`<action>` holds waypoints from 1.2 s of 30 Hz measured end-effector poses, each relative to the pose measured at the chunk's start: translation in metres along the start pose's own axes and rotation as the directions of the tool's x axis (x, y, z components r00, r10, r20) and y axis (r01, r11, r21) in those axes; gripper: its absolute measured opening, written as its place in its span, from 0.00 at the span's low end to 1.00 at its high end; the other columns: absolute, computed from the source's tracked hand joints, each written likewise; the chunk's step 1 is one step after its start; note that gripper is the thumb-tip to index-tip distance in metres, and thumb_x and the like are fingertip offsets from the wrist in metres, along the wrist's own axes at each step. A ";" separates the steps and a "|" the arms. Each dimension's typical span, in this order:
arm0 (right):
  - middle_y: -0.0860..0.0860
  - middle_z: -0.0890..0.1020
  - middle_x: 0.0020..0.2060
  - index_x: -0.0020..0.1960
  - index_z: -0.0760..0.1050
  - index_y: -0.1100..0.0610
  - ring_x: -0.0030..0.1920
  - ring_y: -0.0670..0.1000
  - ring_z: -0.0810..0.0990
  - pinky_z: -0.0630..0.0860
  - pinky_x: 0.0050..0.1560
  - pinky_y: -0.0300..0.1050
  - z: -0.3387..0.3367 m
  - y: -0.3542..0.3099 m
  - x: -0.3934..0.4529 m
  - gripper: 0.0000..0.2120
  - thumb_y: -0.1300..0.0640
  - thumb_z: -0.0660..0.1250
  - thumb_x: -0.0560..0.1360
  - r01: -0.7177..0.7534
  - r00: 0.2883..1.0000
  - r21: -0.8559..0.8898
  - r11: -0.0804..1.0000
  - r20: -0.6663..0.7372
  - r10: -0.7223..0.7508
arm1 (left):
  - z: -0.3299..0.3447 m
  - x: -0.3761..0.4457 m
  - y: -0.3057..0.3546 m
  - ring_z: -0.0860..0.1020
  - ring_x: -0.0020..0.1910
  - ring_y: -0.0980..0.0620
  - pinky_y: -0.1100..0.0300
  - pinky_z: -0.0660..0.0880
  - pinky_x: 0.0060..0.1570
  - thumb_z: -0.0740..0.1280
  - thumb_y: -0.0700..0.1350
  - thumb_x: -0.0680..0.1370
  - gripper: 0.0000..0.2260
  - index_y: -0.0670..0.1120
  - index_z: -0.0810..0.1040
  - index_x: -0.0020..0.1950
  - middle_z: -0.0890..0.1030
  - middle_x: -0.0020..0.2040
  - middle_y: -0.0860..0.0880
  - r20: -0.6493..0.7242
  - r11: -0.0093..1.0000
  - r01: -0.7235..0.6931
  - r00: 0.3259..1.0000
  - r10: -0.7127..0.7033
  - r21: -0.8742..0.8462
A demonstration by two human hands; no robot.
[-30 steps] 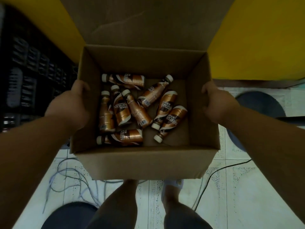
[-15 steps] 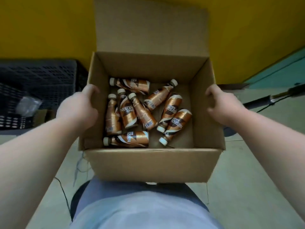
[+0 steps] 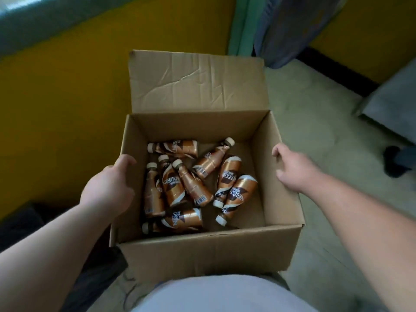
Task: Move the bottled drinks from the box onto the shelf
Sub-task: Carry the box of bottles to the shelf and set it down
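We see the box (image 3: 202, 251) at frame centre, flap up, with eight bottles (image 3: 173, 188) lying loose on its floor, mostly toward the left. Left hand (image 3: 108, 188) grips the left wall, thumb hooked over the rim; right hand (image 3: 295, 170) grips the right wall, fingers curled over its edge. Yellow wall (image 3: 67, 97) at upper left.

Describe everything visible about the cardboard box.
The box is plain brown corrugated cardboard, open at the top, with its creased far flap standing up and leaning back. Eight copper-and-white bottles lie loose on their sides on its bottom, mostly toward the left. The left hand grips the left wall, thumb over the rim; the right hand grips the right wall the same way. The near wall sits against the person's torso, and the box appears carried above the floor.
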State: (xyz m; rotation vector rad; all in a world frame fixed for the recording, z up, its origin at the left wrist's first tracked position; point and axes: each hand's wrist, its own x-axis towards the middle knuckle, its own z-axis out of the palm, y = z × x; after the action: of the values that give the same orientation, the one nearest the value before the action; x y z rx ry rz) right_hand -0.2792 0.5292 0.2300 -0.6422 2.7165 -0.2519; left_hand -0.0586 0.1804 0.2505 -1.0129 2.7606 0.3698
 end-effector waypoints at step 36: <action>0.53 0.76 0.43 0.63 0.63 0.50 0.40 0.52 0.77 0.79 0.38 0.50 -0.096 0.524 -0.320 0.24 0.63 0.68 0.71 -0.828 0.004 0.560 -0.024 0.048 0.999 | 0.158 -0.063 0.952 0.74 0.33 0.54 0.58 0.71 0.27 0.69 0.39 0.70 0.30 0.62 0.61 0.63 0.75 0.44 0.52 0.385 -0.063 -0.998 -0.055 0.921 0.009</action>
State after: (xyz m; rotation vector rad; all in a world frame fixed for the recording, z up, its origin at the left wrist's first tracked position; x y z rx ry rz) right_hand -0.2549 1.1478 0.2806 1.6893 2.4727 -0.6177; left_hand -0.6207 0.9664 0.2771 1.3371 2.5186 0.1606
